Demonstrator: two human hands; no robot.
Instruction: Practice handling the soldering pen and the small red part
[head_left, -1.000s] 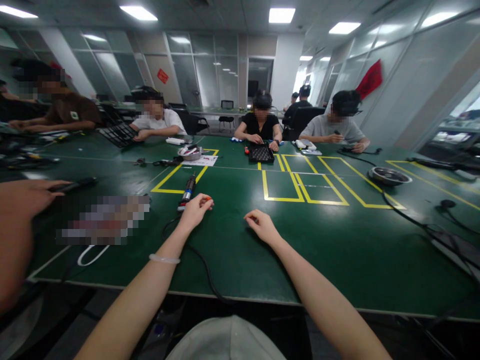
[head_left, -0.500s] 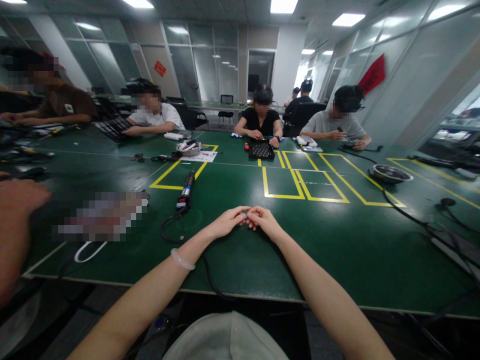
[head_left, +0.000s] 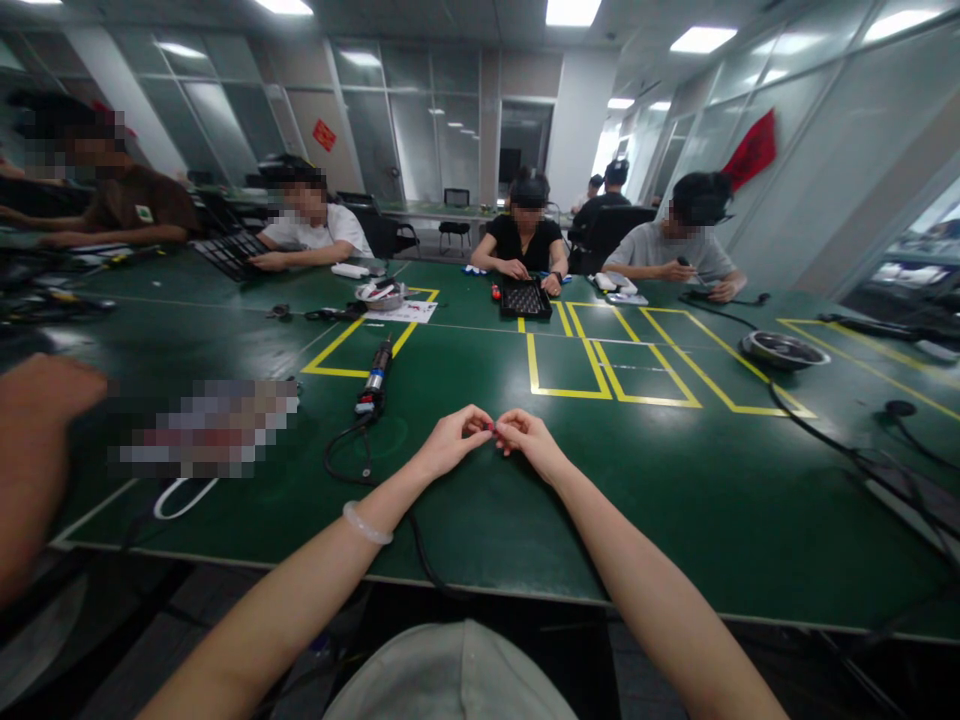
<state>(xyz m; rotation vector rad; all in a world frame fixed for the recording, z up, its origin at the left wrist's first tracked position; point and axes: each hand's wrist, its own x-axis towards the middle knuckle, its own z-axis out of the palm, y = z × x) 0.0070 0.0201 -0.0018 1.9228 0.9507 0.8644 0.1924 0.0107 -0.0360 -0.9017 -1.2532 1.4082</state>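
Observation:
My left hand [head_left: 450, 441] and my right hand [head_left: 529, 441] meet fingertip to fingertip over the green table [head_left: 525, 500]. Both hands are closed in a pinch on a small red piece [head_left: 491, 428] held between them. A pale bracelet [head_left: 367, 523] sits on my left wrist. A corded tool with a silver and black body [head_left: 376, 380] lies on the table a little left of my left hand, its black cable [head_left: 352, 450] looping toward the table's front edge.
Yellow tape outlines [head_left: 600, 370] mark the table. A black tray [head_left: 524, 299] and a metal bowl [head_left: 784, 348] stand farther back. Several people sit along the far side. Another person's arm [head_left: 30, 440] reaches in at the left. Cables [head_left: 862, 450] run along the right.
My left hand moved right from beside the corded tool to meet my right hand. The two hands now pinch the small red piece together.

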